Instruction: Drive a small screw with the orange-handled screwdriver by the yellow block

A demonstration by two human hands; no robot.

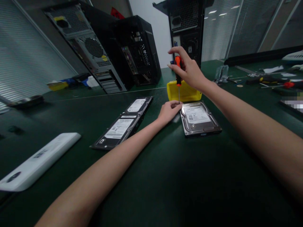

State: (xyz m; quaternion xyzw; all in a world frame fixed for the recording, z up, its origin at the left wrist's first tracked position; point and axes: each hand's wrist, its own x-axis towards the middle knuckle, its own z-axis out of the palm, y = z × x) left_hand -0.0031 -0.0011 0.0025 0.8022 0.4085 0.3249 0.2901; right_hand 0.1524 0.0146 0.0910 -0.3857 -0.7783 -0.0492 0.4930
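At the far left a long white plastic bar with rounded edges lies on the dark green tabletop, well clear of the work. Next come two black-and-silver hard drives with white labels, the nearer one and the farther one, flat and in line; the left forearm passes close by, so it should avoid nudging them. The left hand has its fingers gathered at the far left corner of the silver hard drive with a white label; whether they pinch the shaft or the casing, I cannot tell. The slim screwdriver with an orange-and-black handle stands nearly upright at that corner, a good line to keep, since a lean would likely let the tip slip. The right hand has thumb and forefinger spread around the handle, not closed; a firm grip and light downward pressure would suit turning. Just behind the drive sits a bright yellow plastic box, best kept from crowding the knuckles
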